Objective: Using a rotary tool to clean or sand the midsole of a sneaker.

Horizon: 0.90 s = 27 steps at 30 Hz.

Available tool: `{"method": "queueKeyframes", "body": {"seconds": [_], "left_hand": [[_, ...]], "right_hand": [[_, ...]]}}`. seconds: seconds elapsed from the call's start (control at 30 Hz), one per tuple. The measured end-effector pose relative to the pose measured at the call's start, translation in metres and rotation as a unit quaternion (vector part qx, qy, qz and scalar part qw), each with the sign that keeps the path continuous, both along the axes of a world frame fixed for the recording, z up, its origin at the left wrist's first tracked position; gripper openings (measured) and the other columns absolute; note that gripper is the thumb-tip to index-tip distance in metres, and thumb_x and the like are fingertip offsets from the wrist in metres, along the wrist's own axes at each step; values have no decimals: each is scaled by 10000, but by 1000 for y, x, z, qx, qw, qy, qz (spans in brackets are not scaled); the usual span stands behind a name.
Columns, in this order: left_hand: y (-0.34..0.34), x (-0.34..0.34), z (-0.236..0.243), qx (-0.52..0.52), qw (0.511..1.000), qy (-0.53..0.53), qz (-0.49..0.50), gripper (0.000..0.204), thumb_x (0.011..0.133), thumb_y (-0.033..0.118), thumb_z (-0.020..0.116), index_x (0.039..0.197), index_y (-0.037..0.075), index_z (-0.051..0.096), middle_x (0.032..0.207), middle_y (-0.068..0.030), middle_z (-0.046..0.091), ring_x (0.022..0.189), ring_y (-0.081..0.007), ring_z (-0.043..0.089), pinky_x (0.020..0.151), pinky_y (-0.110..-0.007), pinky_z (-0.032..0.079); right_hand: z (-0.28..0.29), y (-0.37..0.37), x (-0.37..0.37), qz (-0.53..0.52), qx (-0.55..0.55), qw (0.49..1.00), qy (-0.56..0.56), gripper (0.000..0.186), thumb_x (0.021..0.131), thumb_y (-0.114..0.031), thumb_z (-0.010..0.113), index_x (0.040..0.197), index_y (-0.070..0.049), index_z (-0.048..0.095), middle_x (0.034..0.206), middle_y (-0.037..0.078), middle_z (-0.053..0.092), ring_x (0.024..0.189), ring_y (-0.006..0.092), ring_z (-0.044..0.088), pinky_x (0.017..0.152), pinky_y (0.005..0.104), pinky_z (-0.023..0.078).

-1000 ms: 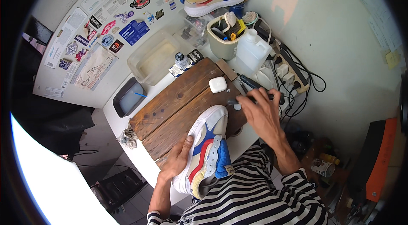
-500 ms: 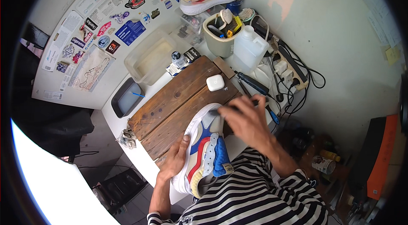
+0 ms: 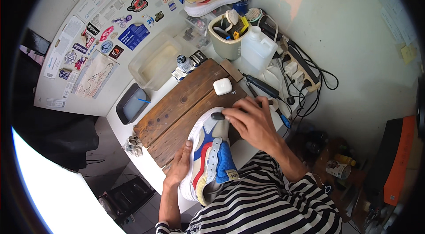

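Clasping the shoe along its sole side in the left hand, closed on it with the thumb above and the fingers mostly hidden. Pinching a dark tool in the almost closed right hand, at the toe ahead of the left grip: apparently working over the toe, and so calling for steady left hold and light strokes. Ahead of the right grip, with a white case on the board and, farther to the right, a bottle.

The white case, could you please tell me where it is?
In the head view, the white case lies slightly right of centre on the wooden board, beyond the held shoe.
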<state>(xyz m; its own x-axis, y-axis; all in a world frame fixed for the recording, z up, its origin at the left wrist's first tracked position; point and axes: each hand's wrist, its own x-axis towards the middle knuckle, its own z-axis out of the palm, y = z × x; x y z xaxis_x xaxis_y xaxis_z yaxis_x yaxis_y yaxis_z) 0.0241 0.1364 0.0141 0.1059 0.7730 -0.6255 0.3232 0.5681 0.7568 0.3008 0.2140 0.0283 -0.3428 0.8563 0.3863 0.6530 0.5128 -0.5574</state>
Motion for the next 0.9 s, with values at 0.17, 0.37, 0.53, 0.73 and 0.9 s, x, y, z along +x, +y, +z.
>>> {"method": "queueKeyframes", "body": {"seconds": [0.17, 0.37, 0.53, 0.73, 0.9], "left_hand": [[-13, -7, -29, 44, 996, 67, 34, 936, 1073, 710, 329, 1516, -102, 474, 1511, -304, 534, 1455, -360, 470, 1227, -371, 320], [-8, -2, -13, 12, 999, 1, 49, 982, 1052, 742, 347, 1532, -109, 449, 1541, -323, 488, 1492, -375, 419, 1249, -384, 289], [-8, 1, -10, -7, 998, 19, 59, 1079, 1005, 810, 355, 1539, -125, 424, 1576, -331, 440, 1518, -397, 371, 1264, -408, 256], [-15, -11, -32, -1, 996, 48, 76, 1070, 1008, 801, 373, 1529, -132, 437, 1568, -336, 448, 1513, -393, 379, 1264, -402, 259], [-9, 7, -4, 8, 995, 48, 85, 1084, 1003, 808, 374, 1529, -138, 430, 1565, -339, 448, 1505, -389, 388, 1261, -398, 264]], "right_hand": [[-29, 4, 24, -91, 8, 990, -109, 193, 937, -164, 750, 1129, -151, 755, 966, -3, 637, 983, 194, 604, 950, 449, 352], [-23, 1, 13, -36, -6, 999, -26, 174, 926, -171, 761, 1097, -145, 769, 964, 8, 633, 984, 194, 600, 935, 439, 357], [-7, 2, 13, -53, 28, 998, -31, 172, 937, -168, 747, 1103, -135, 777, 958, 0, 655, 955, 185, 604, 927, 416, 348], [-12, 3, 16, -47, 12, 997, -67, 192, 913, -165, 768, 1104, -141, 776, 958, -5, 641, 967, 176, 593, 932, 424, 351], [-15, -2, 14, -25, 14, 997, -72, 199, 899, -161, 776, 1097, -141, 771, 969, 0, 629, 998, 181, 587, 940, 431, 350]]}}
